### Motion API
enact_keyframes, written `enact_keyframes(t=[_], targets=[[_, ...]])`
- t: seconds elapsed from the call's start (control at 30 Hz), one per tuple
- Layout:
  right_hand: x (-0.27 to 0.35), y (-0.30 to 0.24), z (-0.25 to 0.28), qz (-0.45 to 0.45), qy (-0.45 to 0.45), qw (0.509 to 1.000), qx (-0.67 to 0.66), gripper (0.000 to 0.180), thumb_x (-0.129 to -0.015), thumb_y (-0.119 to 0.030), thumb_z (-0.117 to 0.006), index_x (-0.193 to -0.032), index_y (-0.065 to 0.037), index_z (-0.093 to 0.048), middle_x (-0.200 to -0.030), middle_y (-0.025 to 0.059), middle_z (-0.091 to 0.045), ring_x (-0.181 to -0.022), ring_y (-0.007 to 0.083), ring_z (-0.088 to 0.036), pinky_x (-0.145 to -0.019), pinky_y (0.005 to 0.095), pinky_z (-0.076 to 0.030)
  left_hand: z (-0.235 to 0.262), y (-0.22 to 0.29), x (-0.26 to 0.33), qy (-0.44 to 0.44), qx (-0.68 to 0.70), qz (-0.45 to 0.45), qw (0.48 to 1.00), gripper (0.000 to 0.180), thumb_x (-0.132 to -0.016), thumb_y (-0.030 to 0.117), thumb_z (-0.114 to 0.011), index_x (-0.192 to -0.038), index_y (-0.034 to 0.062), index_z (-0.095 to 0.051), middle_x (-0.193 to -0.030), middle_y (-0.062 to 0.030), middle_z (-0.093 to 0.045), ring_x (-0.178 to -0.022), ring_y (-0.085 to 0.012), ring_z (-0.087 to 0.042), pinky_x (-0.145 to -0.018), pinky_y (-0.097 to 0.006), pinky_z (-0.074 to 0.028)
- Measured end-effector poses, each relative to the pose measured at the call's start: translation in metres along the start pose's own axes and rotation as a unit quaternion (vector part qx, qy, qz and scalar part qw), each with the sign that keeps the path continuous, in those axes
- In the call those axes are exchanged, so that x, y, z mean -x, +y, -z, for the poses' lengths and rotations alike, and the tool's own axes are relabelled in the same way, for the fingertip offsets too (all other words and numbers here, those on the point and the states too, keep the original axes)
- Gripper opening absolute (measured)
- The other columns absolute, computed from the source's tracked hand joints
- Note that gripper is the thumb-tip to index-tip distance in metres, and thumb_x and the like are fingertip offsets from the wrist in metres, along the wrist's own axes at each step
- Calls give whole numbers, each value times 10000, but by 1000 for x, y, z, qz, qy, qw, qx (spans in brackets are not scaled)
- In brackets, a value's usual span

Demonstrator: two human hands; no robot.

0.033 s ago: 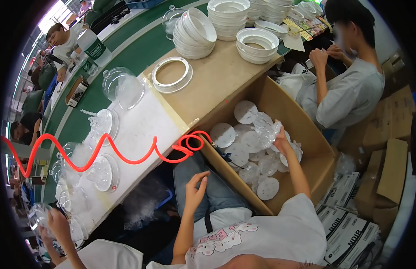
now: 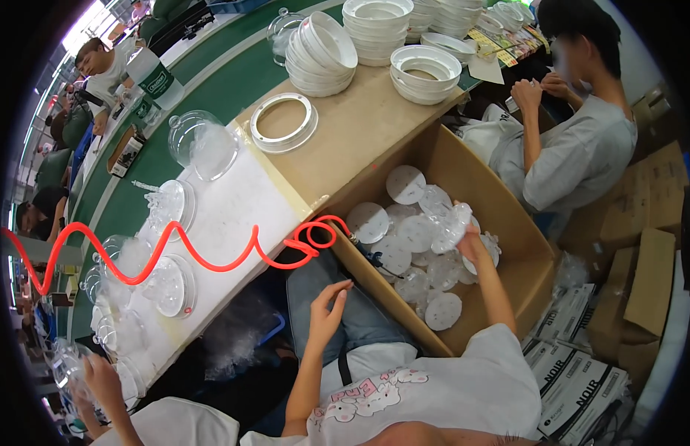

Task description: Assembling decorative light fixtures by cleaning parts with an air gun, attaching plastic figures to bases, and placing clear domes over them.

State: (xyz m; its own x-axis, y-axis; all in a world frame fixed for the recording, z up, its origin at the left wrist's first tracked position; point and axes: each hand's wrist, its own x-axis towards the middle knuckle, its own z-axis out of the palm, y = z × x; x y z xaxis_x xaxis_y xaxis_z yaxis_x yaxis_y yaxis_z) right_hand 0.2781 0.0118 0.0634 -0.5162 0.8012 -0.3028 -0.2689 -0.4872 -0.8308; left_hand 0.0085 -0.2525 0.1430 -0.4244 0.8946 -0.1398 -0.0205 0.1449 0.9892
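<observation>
- A bagged white disc (image 2: 455, 227) is gripped in the fingers of the right hand (image 2: 473, 241), which is held inside the open cardboard box (image 2: 519, 245) just above the pile.
- The disc is seen raised and tilted, clear of the loose white discs (image 2: 404, 245) lying on the box floor.
- The left hand (image 2: 328, 308) is held empty over the lap, fingers spread and slightly curled, touching nothing; it is well apart from the box's near wall.
- A coiled red air hose (image 2: 211, 256) is stretched across the white-topped bench (image 2: 233, 208), its end looped at the box corner.
- On the bench, clear plastic covers (image 2: 166, 286) are laid out in a row, and a clear dome (image 2: 200, 145) stands beside a white ring (image 2: 284, 123).
- Stacks of white ring housings (image 2: 374, 22) are piled further along the bench.
- By the look of it, the work is judged to be far from finished: one disc is taken up, while many are left in the box.
- A seated person in a grey shirt (image 2: 575, 160) is occupied beyond the box.
</observation>
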Motion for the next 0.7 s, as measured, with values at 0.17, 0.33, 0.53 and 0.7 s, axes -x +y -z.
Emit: enact_keyframes(t=[0.17, 0.33, 0.53, 0.7], targets=[[68, -17, -87, -108, -265, 909, -304, 1061, -569, -687, -639, -1357, -64, -300, -1345, 220, -359, -1239, 425, -337, -1019, 564, -284, -33, 18, -46, -146, 79, -36, 986, 421, -867, 101, -557, -1260, 8, -439, -1223, -95, -510, -1120, -162, -493, -917, -271, -394], [95, 2, -136, -266, -350, 820, -367, 1081, -507, -697, -688, -1342, -105, -342, -1346, 197, -370, -1198, 495, -351, -980, 678, -211, -41, 54, -78, -464, 110, 39, 878, 757, -691, 234, -733, -1332, 47, -377, -1412, -139, -308, -1293, -228, -304, -1034, -354, -261], [96, 73, -138, -273, -346, 823, -359, 996, -565, -689, -645, -1327, -107, -374, -1339, 161, -396, -1164, 455, -404, -987, 617, -251, -13, 57, -41, -415, -6, -205, 886, 817, -597, 332, -767, -1300, 64, -448, -1442, -168, -248, -1348, -350, -179, -1071, -426, -150], [115, 85, -150, -373, -332, 788, -360, 795, -712, -633, -543, -1305, -117, -420, -1323, 107, -437, -1154, 347, -458, -996, 458, -342, -6, 53, 6, -338, 44, -112, 934, 718, -749, 383, -675, -1294, 1, -405, -1391, -214, -310, -1310, -362, -257, -1031, -471, -240]])
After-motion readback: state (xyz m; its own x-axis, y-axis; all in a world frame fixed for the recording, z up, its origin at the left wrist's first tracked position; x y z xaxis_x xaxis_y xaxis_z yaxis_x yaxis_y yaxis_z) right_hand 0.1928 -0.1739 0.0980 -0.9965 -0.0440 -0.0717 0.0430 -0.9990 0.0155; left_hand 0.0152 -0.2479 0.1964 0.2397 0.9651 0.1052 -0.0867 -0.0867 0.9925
